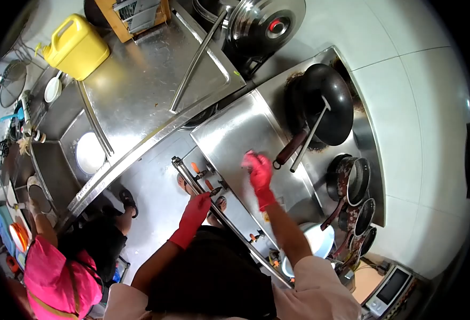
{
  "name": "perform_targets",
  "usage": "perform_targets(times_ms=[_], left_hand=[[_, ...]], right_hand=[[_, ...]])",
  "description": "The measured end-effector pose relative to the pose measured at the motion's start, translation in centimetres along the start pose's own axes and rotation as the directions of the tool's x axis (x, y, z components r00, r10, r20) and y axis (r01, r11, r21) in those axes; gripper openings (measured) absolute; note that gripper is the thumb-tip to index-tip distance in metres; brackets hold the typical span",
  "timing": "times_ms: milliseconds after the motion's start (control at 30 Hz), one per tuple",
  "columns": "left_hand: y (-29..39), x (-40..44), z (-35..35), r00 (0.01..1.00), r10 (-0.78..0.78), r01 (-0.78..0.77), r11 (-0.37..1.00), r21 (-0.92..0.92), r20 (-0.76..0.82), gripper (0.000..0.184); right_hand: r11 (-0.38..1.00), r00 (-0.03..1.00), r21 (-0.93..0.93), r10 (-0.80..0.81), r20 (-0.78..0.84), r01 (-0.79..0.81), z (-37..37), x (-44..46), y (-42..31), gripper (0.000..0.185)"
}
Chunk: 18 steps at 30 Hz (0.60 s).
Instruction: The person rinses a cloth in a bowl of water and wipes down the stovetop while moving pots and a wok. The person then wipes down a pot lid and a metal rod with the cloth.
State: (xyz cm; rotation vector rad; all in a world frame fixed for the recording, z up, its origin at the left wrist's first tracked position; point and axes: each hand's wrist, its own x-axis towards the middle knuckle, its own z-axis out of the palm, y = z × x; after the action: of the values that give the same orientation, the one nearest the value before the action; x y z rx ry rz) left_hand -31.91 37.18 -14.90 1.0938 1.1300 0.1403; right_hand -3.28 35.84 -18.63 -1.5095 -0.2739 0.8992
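The steel stove top (235, 133) beside the wok (337, 96) is maybe being wiped by the right hand (259, 175); flat pressing seems needed next. The left hand (194, 212) is placed by the front rail (183, 173). Neither grip can be told.

Two red-gloved hands (260, 175), one yellow jug (80, 50), one white scoop (53, 90)

Red gloves (262, 178), black apron (213, 282)

The red-gloved right grip (260, 176) is near the wok handle (292, 147).
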Motion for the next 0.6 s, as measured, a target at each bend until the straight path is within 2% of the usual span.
perform_targets(times_ms=[33, 100, 133, 167, 200, 233, 267, 300, 333, 367, 400, 433, 467, 567, 600], left_hand=[[-1.5, 0.7, 1.0, 0.998, 0.056, -0.056, 0.995, -0.082, 0.003, 0.039], [-4.9, 1.7, 2.8, 0.986, 0.165, -0.163, 0.958, -0.237, -0.010, 0.039], [-3.5, 1.0, 3.8, 0.994, 0.112, -0.106, 0.908, -0.406, -0.009, 0.040], [-3.0, 0.6, 4.7, 0.990, 0.140, -0.138, 0.894, -0.426, -0.027, 0.040], [-3.6, 1.1, 5.9, 0.996, 0.083, -0.089, 0.865, -0.495, -0.034, 0.040], [-5.4, 2.3, 7.3, 0.999, 0.026, -0.043, 0.825, -0.563, -0.038, 0.041], [-7.4, 3.3, 8.8, 0.989, 0.104, -0.148, 0.798, -0.585, -0.109, 0.042], [-9.4, 4.3, 10.3, 0.967, 0.180, -0.252, 0.761, -0.597, -0.178, 0.044], [-9.1, 4.0, 11.0, 0.966, 0.157, -0.247, 0.786, -0.567, -0.203, 0.045], [-8.3, 3.7, 11.5, 0.964, 0.135, -0.242, 0.808, -0.537, -0.230, 0.046], [-8.0, 3.8, 12.2, 0.951, 0.157, -0.285, 0.783, -0.552, -0.267, 0.046], [-8.0, 3.9, 12.7, 0.937, 0.176, -0.324, 0.760, -0.564, -0.302, 0.047], [-7.8, 3.9, 13.2, 0.922, 0.192, -0.361, 0.737, -0.572, -0.336, 0.047], [-6.8, 3.2, 15.0, 0.900, 0.093, -0.390, 0.609, -0.691, -0.426, 0.047], [-6.4, 2.9, 15.5, 0.891, 0.091, -0.417, 0.554, -0.721, -0.445, 0.050]], right_hand=[[0.985, 0.995, 0.163, 0.077, -0.068, -0.065, 1.2, -1.7, 0.3, 0.014], [0.964, 0.986, 0.265, 0.049, -0.161, -0.005, 2.9, -3.8, 1.8, 0.011], [0.952, 0.994, 0.301, 0.080, -0.068, -0.056, 2.2, -4.5, 3.6, 0.012], [0.992, 0.992, 0.062, -0.109, -0.062, 0.113, 2.0, -5.3, 3.7, 0.017], [0.943, 0.957, -0.172, -0.291, -0.010, 0.285, 1.7, -5.8, 3.8, 0.024], [0.809, 0.889, -0.381, -0.451, 0.086, 0.447, 1.3, -6.1, 3.7, 0.031], [0.808, 0.931, -0.477, -0.358, 0.070, 0.347, 0.8, -5.6, 1.8, 0.044], [0.706, 0.881, -0.544, -0.448, 0.152, 0.453, 0.4, -3.8, 0.6, 0.042], [0.584, 0.816, -0.596, -0.526, 0.240, 0.551, 0.6, -1.4, -0.6, 0.041], [0.701, 0.816, -0.425, -0.537, 0.214, 0.573, 1.8, 0.9, -2.4, 0.024], [0.758, 0.846, -0.378, -0.493, 0.202, 0.532, 2.7, 3.4, -3.5, 0.018], [0.809, 0.874, -0.329, -0.448, 0.190, 0.486, 3.7, 5.8, -4.7, 0.020], [0.815, 0.919, -0.425, -0.350, 0.178, 0.393, 4.2, 7.7, -5.1, 0.027], [0.947, 0.960, -0.203, -0.215, 0.177, 0.249, 5.9, 9.9, -3.9, 0.027], [0.944, 0.940, -0.236, -0.151, 0.306, 0.229, 5.9, 9.2, -3.1, 0.025]])
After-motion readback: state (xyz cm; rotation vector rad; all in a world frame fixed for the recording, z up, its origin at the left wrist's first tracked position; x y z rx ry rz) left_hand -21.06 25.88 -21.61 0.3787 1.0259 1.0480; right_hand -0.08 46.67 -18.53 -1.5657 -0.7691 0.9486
